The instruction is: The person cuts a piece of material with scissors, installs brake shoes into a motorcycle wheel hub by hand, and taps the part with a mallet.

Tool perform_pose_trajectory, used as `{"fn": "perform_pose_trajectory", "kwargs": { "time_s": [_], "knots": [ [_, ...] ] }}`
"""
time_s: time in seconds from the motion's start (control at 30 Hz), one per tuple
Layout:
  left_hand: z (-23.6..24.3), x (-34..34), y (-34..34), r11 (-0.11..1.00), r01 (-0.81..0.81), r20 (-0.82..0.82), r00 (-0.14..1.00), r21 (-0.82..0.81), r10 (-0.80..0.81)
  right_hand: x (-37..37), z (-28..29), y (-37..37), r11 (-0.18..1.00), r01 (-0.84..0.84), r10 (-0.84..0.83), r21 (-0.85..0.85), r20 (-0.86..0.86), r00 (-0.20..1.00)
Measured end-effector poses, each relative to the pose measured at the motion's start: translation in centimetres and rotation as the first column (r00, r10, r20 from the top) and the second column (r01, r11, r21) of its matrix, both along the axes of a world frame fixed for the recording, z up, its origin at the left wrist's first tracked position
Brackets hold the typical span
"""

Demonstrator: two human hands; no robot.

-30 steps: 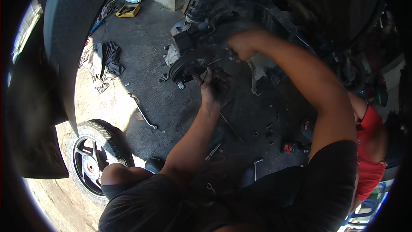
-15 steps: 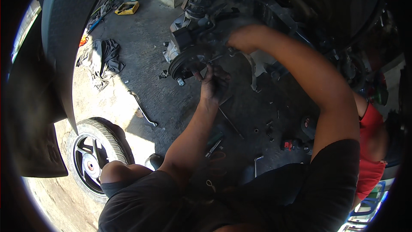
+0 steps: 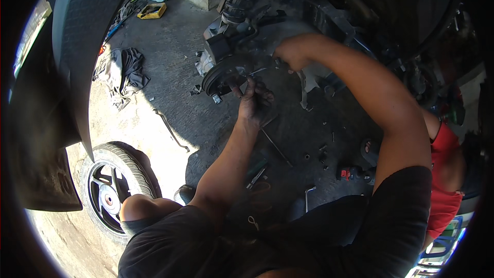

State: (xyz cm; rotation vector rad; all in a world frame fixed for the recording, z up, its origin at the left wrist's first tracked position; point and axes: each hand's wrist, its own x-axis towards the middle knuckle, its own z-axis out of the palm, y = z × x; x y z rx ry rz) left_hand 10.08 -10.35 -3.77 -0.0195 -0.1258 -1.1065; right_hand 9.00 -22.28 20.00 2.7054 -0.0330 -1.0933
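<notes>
My left hand (image 3: 254,104) is blackened with grime. It reaches to the open face of a round black brake assembly (image 3: 210,81) on the motorcycle's rear end. Thumb and forefinger meet near its inner parts, while the other fingers curl; anything pinched there is too small to make out. From the right, my right hand (image 3: 294,52) closes around the dark handle of what looks like a screwdriver (image 3: 261,70). Its thin metal shaft points left at the brake assembly, just above my left thumb. Shadow hides where the tip ends.
A wheel with tyre (image 3: 135,167) lies at lower left. A long wrench (image 3: 171,131), a cloth (image 3: 126,72) and a yellow tray (image 3: 152,11) lie on the floor. Thin rod (image 3: 277,147), pliers (image 3: 256,177) and a red-black power tool (image 3: 352,174) are nearer me. Someone in red (image 3: 445,190) is at right.
My right hand, blurred before, now shows sharply and sits slightly lower, with the tool's handle in plainer view. My left hand stays at the brake assembly, its curled fingers shifted a little.
</notes>
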Motion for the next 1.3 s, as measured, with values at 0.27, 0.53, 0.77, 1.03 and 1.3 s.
{"fn": "perform_pose_trajectory", "kwargs": {
  "time_s": [0.27, 0.53, 0.77, 1.03, 1.3],
  "knots": [
    [1.5, -0.4, -0.3, 0.990, -0.053, -0.100, 0.993, 0.132, 0.067, -4.4, 0.6, 0.2, 0.970, 0.235, -0.240, 0.056, 0.119, 0.963],
    [2.6, -0.8, 0.5, 0.985, -0.170, -0.066, 0.984, -0.034, 0.167, -16.2, -7.0, 1.5, 0.732, 0.517, -0.618, 0.443, 0.114, 0.778],
    [3.7, -1.5, 0.9, 0.997, -0.062, -0.165, 0.985, -0.052, 0.052, -26.8, -23.8, 1.5, 0.711, 0.513, -0.592, 0.480, 0.016, 0.806],
    [1.2, -0.8, -0.3, 0.915, 0.129, -0.362, 0.890, -0.383, -0.277, -30.6, -32.3, 0.2, 0.737, 0.591, -0.568, 0.328, -0.174, 0.804],
    [3.6, -1.8, -3.8, 0.854, -0.506, -0.070, 0.854, 0.119, 0.515, -31.6, -34.6, -0.8, 0.618, 0.532, -0.639, 0.578, -0.024, 0.768]
  ]
}}
